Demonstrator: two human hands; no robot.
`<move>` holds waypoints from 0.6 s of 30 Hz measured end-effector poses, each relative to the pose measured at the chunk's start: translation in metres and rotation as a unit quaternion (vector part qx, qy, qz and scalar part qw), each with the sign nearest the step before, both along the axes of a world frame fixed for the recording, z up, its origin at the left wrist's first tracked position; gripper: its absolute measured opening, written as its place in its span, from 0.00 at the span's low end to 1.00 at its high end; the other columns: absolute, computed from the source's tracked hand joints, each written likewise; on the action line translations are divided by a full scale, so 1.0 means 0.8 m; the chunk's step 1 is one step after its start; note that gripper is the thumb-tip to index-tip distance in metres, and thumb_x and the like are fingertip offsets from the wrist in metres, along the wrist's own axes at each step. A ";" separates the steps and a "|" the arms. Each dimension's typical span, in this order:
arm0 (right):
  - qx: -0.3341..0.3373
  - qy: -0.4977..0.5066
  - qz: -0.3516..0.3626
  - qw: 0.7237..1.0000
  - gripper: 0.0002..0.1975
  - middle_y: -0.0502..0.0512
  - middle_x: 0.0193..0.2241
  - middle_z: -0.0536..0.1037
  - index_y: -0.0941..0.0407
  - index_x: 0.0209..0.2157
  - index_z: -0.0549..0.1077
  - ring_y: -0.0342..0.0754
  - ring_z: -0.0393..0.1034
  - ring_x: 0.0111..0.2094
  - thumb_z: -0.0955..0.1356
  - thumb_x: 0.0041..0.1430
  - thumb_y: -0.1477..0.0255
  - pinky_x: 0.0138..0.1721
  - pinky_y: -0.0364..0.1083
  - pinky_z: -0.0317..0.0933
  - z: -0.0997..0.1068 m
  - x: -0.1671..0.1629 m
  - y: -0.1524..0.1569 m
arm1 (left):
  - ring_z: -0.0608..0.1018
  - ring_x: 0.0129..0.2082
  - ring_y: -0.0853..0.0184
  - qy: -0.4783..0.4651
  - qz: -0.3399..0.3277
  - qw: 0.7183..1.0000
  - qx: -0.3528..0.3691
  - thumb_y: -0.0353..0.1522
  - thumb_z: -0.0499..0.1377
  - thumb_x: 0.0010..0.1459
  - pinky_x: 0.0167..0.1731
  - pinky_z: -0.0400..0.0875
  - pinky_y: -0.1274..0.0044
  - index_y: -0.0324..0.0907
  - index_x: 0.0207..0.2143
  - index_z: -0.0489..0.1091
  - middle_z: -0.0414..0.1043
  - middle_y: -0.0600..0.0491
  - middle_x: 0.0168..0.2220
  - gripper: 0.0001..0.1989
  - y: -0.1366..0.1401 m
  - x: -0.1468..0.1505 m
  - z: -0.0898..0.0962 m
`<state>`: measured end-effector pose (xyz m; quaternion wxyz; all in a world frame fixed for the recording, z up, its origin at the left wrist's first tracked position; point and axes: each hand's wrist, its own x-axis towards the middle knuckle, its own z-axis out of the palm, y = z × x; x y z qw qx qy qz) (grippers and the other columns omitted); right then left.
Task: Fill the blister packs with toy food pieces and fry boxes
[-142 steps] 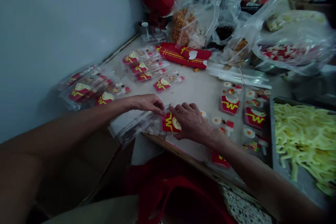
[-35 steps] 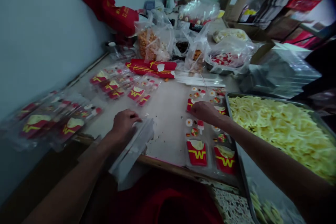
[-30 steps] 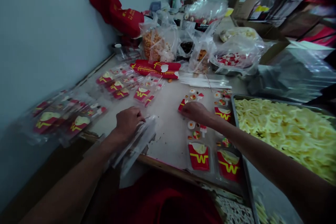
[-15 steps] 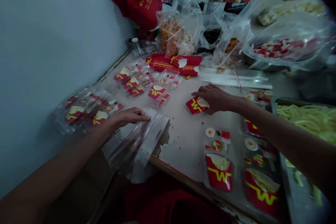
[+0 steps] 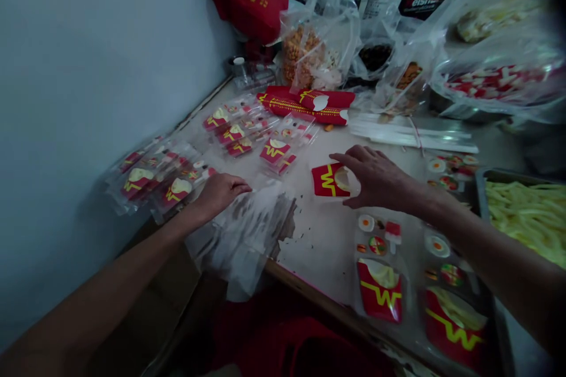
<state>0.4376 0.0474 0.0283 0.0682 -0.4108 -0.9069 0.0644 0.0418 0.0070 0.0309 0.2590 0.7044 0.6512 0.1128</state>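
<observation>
My left hand is closed in a pinch at the upper edge of a stack of clear plastic bags, which hangs over the table's front edge. My right hand grips a small clear tray from its right end, thumb on the near side and fingers on the far side. In that tray lies a red fries carton with a yellow zigzag. Nearer me are two similar packs, one with a red carton, an egg, a popsicle and other small food shapes. The right forearm partly covers another pack.
Finished-looking bagged packs lie at the left by the wall. Flattened red cartons and a bundle of white strips lie farther back. A metal tray of pale fries stands at the right. Filled plastic bags crowd the back.
The view has shifted slightly left. My right hand has spread wider around the tray, which has turned and shows more. The plastic bags under my left hand have shifted and look more crumpled.
</observation>
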 end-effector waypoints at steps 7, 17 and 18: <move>0.006 0.005 -0.007 1.000 0.53 0.65 0.53 0.69 0.52 0.68 0.58 0.67 0.64 0.53 0.78 0.44 0.54 0.52 0.60 0.59 0.030 -0.024 -0.036 | 0.66 0.20 0.71 -0.208 0.128 0.959 -0.146 0.45 0.66 0.48 0.24 0.58 0.78 0.40 0.26 0.75 0.67 0.56 0.20 0.16 -0.002 -0.008 0.014; -0.009 -0.013 -0.009 1.000 0.49 0.65 0.53 0.70 0.53 0.64 0.63 0.65 0.65 0.51 0.79 0.41 0.57 0.50 0.58 0.60 0.041 -0.070 -0.070 | 0.72 0.28 0.71 -0.306 0.145 0.917 -0.208 0.42 0.71 0.44 0.27 0.63 0.79 0.39 0.35 0.81 0.79 0.50 0.32 0.18 -0.015 0.032 -0.005; -0.007 -0.014 -0.015 1.000 0.49 0.65 0.54 0.70 0.54 0.64 0.63 0.66 0.65 0.52 0.79 0.41 0.57 0.50 0.58 0.60 0.041 -0.068 -0.069 | 0.73 0.29 0.70 -0.306 0.145 0.920 -0.196 0.42 0.71 0.44 0.29 0.64 0.79 0.39 0.35 0.81 0.79 0.50 0.33 0.18 -0.015 0.033 -0.005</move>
